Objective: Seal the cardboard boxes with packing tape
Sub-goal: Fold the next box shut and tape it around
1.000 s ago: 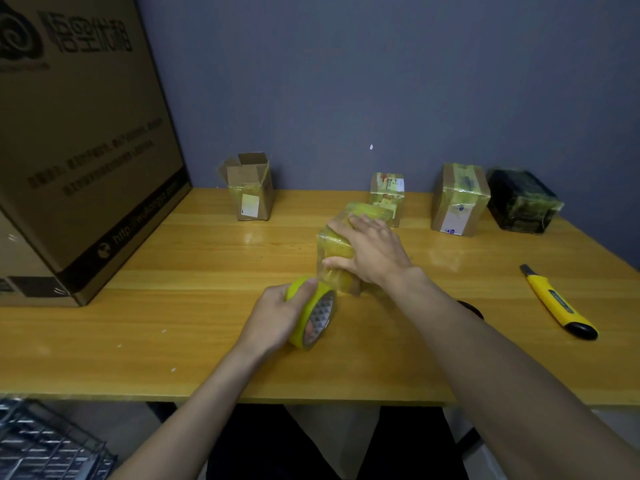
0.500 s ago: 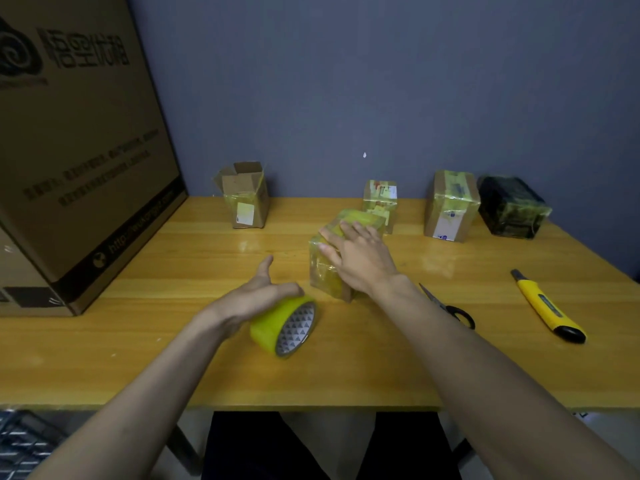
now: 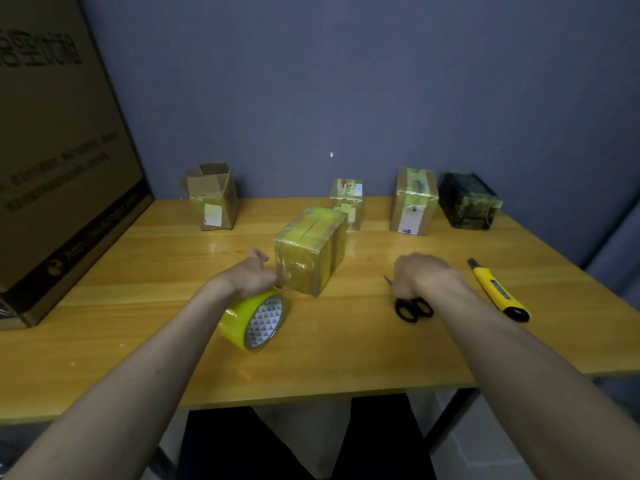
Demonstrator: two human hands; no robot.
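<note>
A small cardboard box [image 3: 311, 251] wrapped in yellow tape stands in the middle of the wooden table [image 3: 145, 306]. Just in front of it to the left lies a yellow tape roll [image 3: 254, 320] on its side, with a strip still running up to the box's near corner. My left hand [image 3: 249, 275] lies over the top of the roll, fingers curled around it. Right of the box, my right hand [image 3: 422, 275] closes over the black-handled scissors [image 3: 412, 308], which lie on the table with their tip showing left of my fingers.
A yellow utility knife [image 3: 497, 291] lies at the right. Along the back wall stand an open-topped box [image 3: 213, 199], a small taped box [image 3: 348, 200], a taller taped box [image 3: 414, 202] and a black wrapped box [image 3: 467, 202]. A huge carton [image 3: 59, 168] fills the left.
My right hand has left the top of the box and moved right, down onto the scissors. My left hand has laid the roll down in front of the box.
</note>
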